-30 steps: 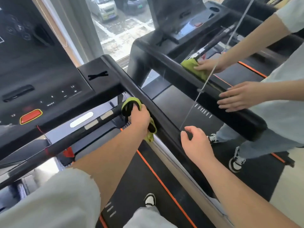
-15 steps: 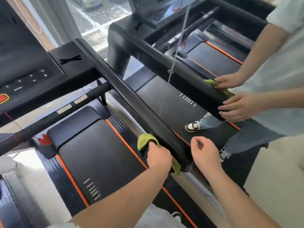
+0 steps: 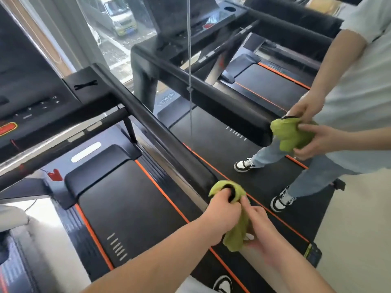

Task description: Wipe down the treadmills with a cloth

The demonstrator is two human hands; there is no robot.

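Observation:
A green cloth (image 3: 234,237) is wrapped over the near end of my treadmill's black right handrail (image 3: 160,134), and its lower part hangs down. My left hand (image 3: 222,216) grips the cloth at the rail's tip. Just to its right, my right hand (image 3: 260,229) holds the hanging part of the cloth with its fingers. The treadmill's belt (image 3: 131,208), edged in orange, lies below on the left, and its console (image 3: 27,98) is at the upper left.
To the right stands a second treadmill (image 3: 224,106). A person in a light shirt and jeans (image 3: 355,102) holds another green cloth (image 3: 289,134) in both hands at its handrail end. A thin vertical cord (image 3: 189,81) hangs between the machines. A window lies beyond.
My left hand slid the cloth down the handrail to its near end. My right hand left the rail and took hold of the hanging cloth. The other person's cloth also reached their rail's end.

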